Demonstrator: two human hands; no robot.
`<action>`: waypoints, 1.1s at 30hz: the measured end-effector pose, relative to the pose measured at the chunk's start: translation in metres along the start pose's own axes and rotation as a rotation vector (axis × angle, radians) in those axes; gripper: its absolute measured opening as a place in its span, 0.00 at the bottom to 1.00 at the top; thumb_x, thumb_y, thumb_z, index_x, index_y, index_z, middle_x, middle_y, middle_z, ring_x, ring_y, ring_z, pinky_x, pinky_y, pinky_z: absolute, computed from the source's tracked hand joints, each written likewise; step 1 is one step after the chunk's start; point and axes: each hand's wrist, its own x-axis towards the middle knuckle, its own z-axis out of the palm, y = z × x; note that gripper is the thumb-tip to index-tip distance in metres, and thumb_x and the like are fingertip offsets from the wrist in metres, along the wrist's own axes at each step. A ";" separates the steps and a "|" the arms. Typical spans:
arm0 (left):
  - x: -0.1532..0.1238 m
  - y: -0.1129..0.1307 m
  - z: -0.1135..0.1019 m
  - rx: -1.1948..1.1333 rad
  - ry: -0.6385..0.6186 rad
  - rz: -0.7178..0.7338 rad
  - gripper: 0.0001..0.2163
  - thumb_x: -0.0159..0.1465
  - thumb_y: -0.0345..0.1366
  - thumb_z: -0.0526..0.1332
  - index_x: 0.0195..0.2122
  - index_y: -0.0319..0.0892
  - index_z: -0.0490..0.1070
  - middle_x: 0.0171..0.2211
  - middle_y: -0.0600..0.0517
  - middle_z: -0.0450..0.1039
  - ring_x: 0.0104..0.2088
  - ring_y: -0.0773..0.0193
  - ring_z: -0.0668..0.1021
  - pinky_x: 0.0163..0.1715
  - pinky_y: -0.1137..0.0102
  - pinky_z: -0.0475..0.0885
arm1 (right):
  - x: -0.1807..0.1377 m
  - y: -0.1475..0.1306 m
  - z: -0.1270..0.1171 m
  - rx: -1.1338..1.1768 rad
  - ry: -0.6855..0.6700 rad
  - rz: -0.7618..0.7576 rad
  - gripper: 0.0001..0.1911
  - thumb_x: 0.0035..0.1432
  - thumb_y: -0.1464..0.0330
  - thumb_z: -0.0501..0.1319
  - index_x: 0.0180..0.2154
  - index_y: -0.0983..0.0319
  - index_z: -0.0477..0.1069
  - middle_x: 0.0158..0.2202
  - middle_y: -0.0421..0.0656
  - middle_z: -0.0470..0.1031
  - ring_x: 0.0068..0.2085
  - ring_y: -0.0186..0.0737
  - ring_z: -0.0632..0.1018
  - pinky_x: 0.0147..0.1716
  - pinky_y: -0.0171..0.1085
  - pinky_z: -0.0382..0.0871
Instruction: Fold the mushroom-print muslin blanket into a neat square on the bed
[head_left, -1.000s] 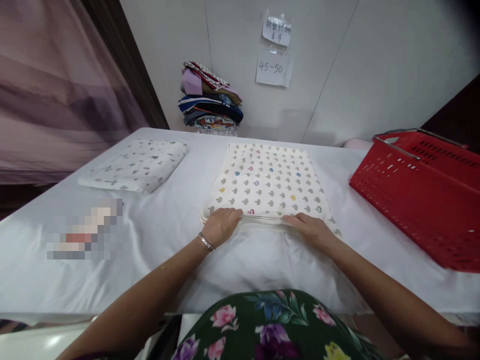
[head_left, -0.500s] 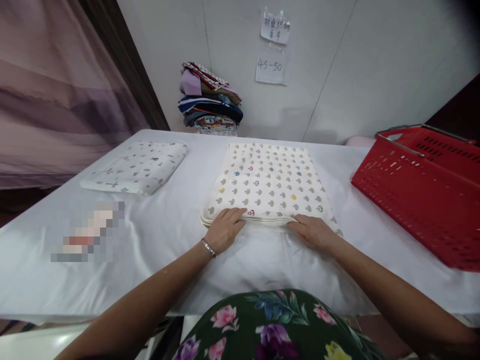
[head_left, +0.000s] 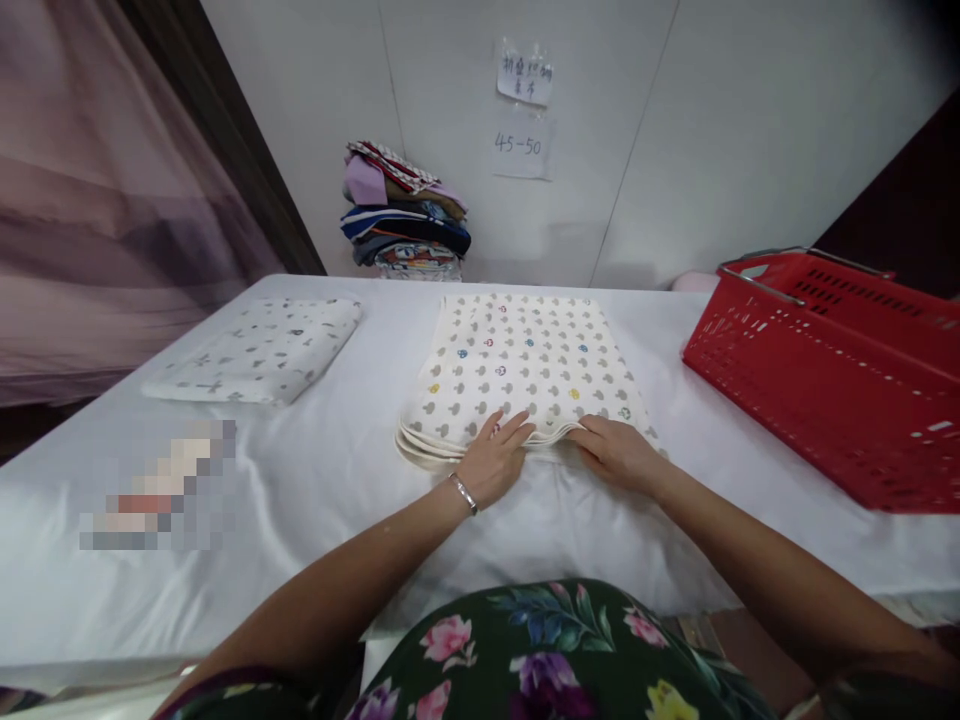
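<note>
A folded cream cloth (head_left: 517, 345) with grey mushroom prints and a few coloured ones lies in front of me on the white-covered table. My left hand (head_left: 493, 462), with a bracelet at the wrist, rests on its near edge, fingers spread over the top layer. Just to the right, my right hand (head_left: 619, 455) pinches the same edge, its thumb hidden. Between the hands the edge is wavy, and at the near left corner the layers fan slightly apart. Off to the left lies another folded white cloth (head_left: 262, 350) with small grey prints.
A red plastic basket (head_left: 817, 400) with metal handles stands at the right. Behind the table, a stack of folded fabrics (head_left: 409, 215) rises against the wall below paper signs (head_left: 523, 150). A blurred-out item (head_left: 161, 485) lies at the left on the white table cover (head_left: 315, 500).
My left hand has slid right along the cloth's near edge, closer to my right hand. The edge between them has become wavier. The whole view has shifted slightly.
</note>
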 end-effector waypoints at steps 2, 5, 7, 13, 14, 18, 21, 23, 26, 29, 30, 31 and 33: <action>-0.004 0.003 -0.015 -0.024 0.034 -0.002 0.07 0.60 0.29 0.54 0.31 0.40 0.72 0.52 0.47 0.66 0.60 0.54 0.58 0.60 0.51 0.49 | -0.004 -0.004 -0.004 0.021 0.024 0.011 0.11 0.60 0.68 0.49 0.44 0.60 0.65 0.35 0.45 0.67 0.35 0.40 0.69 0.33 0.36 0.61; -0.014 0.006 -0.033 -0.047 0.076 -0.025 0.07 0.60 0.29 0.54 0.31 0.41 0.72 0.51 0.47 0.67 0.60 0.53 0.58 0.60 0.49 0.48 | -0.011 -0.012 -0.003 0.049 0.030 -0.003 0.15 0.58 0.62 0.54 0.47 0.60 0.64 0.40 0.48 0.67 0.40 0.43 0.69 0.37 0.40 0.62; -0.021 0.008 -0.036 -0.063 0.077 -0.039 0.07 0.60 0.28 0.54 0.30 0.41 0.71 0.50 0.48 0.67 0.59 0.54 0.59 0.60 0.49 0.48 | -0.016 -0.020 0.004 0.046 0.013 -0.013 0.20 0.56 0.60 0.56 0.48 0.60 0.63 0.43 0.49 0.67 0.42 0.45 0.69 0.39 0.42 0.63; -0.021 0.012 -0.033 -0.093 0.119 -0.082 0.07 0.59 0.28 0.53 0.29 0.41 0.70 0.50 0.49 0.67 0.59 0.56 0.60 0.60 0.52 0.51 | -0.021 -0.034 0.032 -0.046 0.070 0.096 0.19 0.58 0.68 0.54 0.51 0.63 0.61 0.46 0.52 0.67 0.45 0.49 0.68 0.40 0.44 0.63; -0.020 0.012 -0.033 -0.103 0.134 -0.090 0.07 0.59 0.28 0.53 0.29 0.41 0.70 0.49 0.49 0.68 0.58 0.56 0.60 0.59 0.52 0.52 | -0.021 -0.033 0.034 -0.061 0.083 0.118 0.17 0.58 0.71 0.53 0.51 0.62 0.62 0.44 0.52 0.68 0.44 0.48 0.69 0.39 0.44 0.63; -0.019 0.012 -0.036 -0.147 0.197 -0.163 0.07 0.60 0.28 0.52 0.29 0.41 0.68 0.48 0.48 0.68 0.57 0.57 0.61 0.57 0.54 0.55 | -0.022 -0.029 0.033 -0.074 0.103 0.120 0.14 0.59 0.73 0.51 0.46 0.59 0.66 0.42 0.48 0.70 0.42 0.45 0.70 0.37 0.41 0.62; -0.022 0.010 -0.033 -0.132 0.174 -0.199 0.07 0.61 0.28 0.52 0.28 0.40 0.68 0.46 0.47 0.68 0.57 0.56 0.61 0.57 0.53 0.55 | -0.023 -0.029 0.028 -0.065 0.077 0.081 0.11 0.61 0.71 0.51 0.42 0.58 0.69 0.43 0.47 0.70 0.41 0.44 0.70 0.37 0.41 0.62; -0.025 0.011 -0.029 -0.107 0.126 -0.179 0.07 0.61 0.28 0.52 0.30 0.40 0.68 0.46 0.47 0.68 0.58 0.56 0.61 0.58 0.53 0.54 | -0.024 -0.030 0.027 -0.062 0.064 0.053 0.11 0.61 0.70 0.50 0.41 0.58 0.70 0.45 0.46 0.70 0.42 0.43 0.70 0.38 0.41 0.63; -0.030 0.012 -0.023 -0.095 0.058 -0.121 0.07 0.62 0.30 0.53 0.31 0.40 0.69 0.49 0.47 0.67 0.59 0.56 0.60 0.59 0.52 0.51 | -0.026 -0.031 0.031 -0.050 0.083 0.013 0.12 0.62 0.69 0.50 0.44 0.57 0.69 0.50 0.45 0.67 0.47 0.44 0.68 0.42 0.41 0.63; -0.034 0.014 -0.020 -0.109 0.007 -0.081 0.07 0.63 0.34 0.53 0.32 0.40 0.69 0.51 0.48 0.66 0.58 0.56 0.61 0.59 0.52 0.50 | -0.029 -0.029 0.035 -0.038 0.106 0.013 0.12 0.62 0.69 0.50 0.42 0.58 0.71 0.55 0.46 0.64 0.52 0.45 0.66 0.46 0.43 0.61; -0.035 0.014 -0.020 -0.123 -0.011 -0.066 0.07 0.63 0.36 0.54 0.32 0.40 0.69 0.52 0.48 0.66 0.57 0.56 0.62 0.58 0.53 0.51 | -0.031 -0.029 0.035 -0.040 0.110 0.011 0.12 0.62 0.69 0.50 0.41 0.59 0.71 0.56 0.46 0.63 0.53 0.46 0.65 0.47 0.44 0.61; -0.035 0.014 -0.020 -0.143 -0.031 -0.048 0.08 0.62 0.38 0.55 0.32 0.41 0.68 0.52 0.48 0.66 0.55 0.56 0.64 0.57 0.54 0.54 | -0.032 -0.029 0.035 -0.046 0.113 0.006 0.13 0.62 0.69 0.50 0.41 0.59 0.72 0.58 0.46 0.61 0.55 0.47 0.63 0.48 0.45 0.60; -0.036 0.014 -0.020 -0.194 -0.068 -0.026 0.09 0.62 0.42 0.55 0.33 0.41 0.68 0.53 0.47 0.65 0.51 0.58 0.69 0.53 0.57 0.60 | -0.034 -0.028 0.033 -0.062 0.113 -0.015 0.13 0.62 0.70 0.50 0.42 0.60 0.71 0.60 0.47 0.56 0.59 0.49 0.59 0.49 0.47 0.59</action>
